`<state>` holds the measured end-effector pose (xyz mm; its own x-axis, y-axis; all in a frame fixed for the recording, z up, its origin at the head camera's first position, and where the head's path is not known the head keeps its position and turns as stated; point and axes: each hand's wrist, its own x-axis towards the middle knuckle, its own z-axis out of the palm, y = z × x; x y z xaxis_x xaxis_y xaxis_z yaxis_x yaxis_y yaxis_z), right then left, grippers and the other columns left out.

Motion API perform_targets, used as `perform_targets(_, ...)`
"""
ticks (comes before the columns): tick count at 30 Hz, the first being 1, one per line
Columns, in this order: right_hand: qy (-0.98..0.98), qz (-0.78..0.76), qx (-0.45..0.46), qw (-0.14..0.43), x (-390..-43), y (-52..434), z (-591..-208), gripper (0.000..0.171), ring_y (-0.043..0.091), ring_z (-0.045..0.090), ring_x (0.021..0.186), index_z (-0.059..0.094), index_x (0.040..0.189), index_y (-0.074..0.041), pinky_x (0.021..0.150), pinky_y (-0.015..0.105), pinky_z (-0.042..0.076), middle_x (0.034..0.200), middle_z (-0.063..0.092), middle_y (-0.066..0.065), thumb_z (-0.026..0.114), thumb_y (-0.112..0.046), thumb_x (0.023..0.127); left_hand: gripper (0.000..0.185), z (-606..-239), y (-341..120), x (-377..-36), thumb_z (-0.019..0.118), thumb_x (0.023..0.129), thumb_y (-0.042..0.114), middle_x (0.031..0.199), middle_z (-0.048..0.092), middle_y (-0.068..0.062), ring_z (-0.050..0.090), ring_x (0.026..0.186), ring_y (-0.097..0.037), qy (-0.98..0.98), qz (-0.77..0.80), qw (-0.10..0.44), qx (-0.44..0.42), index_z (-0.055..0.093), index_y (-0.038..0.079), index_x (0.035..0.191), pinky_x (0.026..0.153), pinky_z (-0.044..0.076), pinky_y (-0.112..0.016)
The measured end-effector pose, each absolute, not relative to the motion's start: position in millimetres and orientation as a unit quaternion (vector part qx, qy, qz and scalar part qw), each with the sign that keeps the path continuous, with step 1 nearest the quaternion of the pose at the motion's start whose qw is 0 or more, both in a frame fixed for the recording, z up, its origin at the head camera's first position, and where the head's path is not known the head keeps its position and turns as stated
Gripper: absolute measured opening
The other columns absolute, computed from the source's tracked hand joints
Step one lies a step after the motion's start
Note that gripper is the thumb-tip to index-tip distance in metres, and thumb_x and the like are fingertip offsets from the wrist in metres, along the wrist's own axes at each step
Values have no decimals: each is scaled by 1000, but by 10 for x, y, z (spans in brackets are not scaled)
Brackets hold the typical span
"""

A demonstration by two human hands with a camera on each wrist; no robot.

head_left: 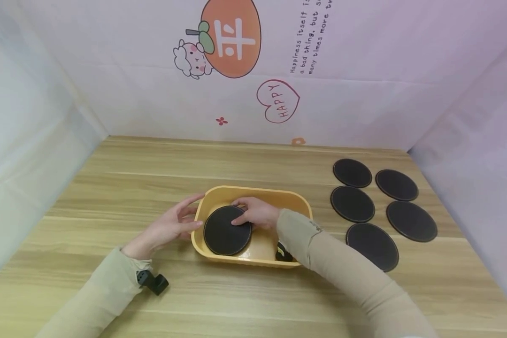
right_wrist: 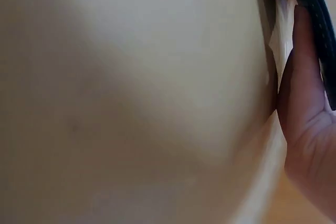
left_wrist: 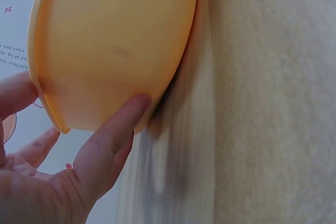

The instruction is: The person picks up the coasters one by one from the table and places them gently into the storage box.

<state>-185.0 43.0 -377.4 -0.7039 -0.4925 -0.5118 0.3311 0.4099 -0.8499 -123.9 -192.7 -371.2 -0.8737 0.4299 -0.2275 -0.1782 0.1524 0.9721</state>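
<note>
Wood-grain tabletop [head_left: 219, 300], printed white backdrop [head_left: 152, 103], yellow tub [head_left: 259, 245], 5 black discs [head_left: 352, 203]

A long, beige, wrinkled fabric left sleeve [head_left: 93, 291] and a matching right sleeve [head_left: 355, 277] were worn, with a small, black, round-ended device [head_left: 149, 280] at the loose left cuff [head_left: 135, 264].

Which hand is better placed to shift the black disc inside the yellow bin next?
Probably the right hand: it grips the black disc inside the yellow bin. The left hand touches the bin's left end from outside.
</note>
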Motion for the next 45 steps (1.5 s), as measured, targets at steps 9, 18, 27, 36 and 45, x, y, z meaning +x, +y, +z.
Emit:
perform_targets(9, 860, -387, -180, 279, -1880, 466, -3788, 45, 14, 60, 81, 61, 117, -5, 66, 23, 51, 99, 66, 10, 78, -9, 76, 76, -3708, -1933, -1234, 58, 92, 3, 141, 31, -34, 57, 111, -30, 722, 644, 237, 92, 12, 9, 152, 77, 57, -37)
perform_targets(18, 911, -271, -250, 185, -1863, 507, -3712, 43, 16, 63, 89, 66, 107, -10, 82, 29, 51, 94, 71, 5, 84, -22, 70, 75, -3699, -1922, -1218, 57, 92, 2, 143, 29, -34, 56, 111, -30, 718, 648, 238, 84, 12, 9, 152, 77, 57, -37)
perform_targets(27, 908, -254, -289, 163, -1867, 553, -3650, 45, 16, 63, 89, 64, 114, -7, 82, 28, 51, 94, 70, 5, 80, -22, 75, 76, -3690, -1921, -1217, 57, 92, 3, 144, 28, -34, 56, 112, -31, 717, 650, 238, 82, 12, 9, 152, 77, 57, -38)
perform_targets(36, 885, -331, -269, 188, -1883, 568, -3565, 46, 16, 65, 86, 61, 121, -9, 74, 24, 53, 98, 68, 6, 76, -22, 80, 76, -3680, -1920, -1218, 57, 92, 3, 145, 27, -33, 55, 113, -33, 718, 648, 239, 84, 12, 9, 152, 78, 57, -38)
perform_targets(45, 838, -430, -246, 228, -1858, 636, -3263, 50, 25, 66, 91, 54, 128, -2, 69, 34, 58, 107, 64, 15, 73, -14, 83, 75, -3698, -1926, -1219, 57, 92, 3, 145, 27, -33, 54, 114, -34, 717, 650, 237, 83, 12, 9, 152, 78, 57, -39)
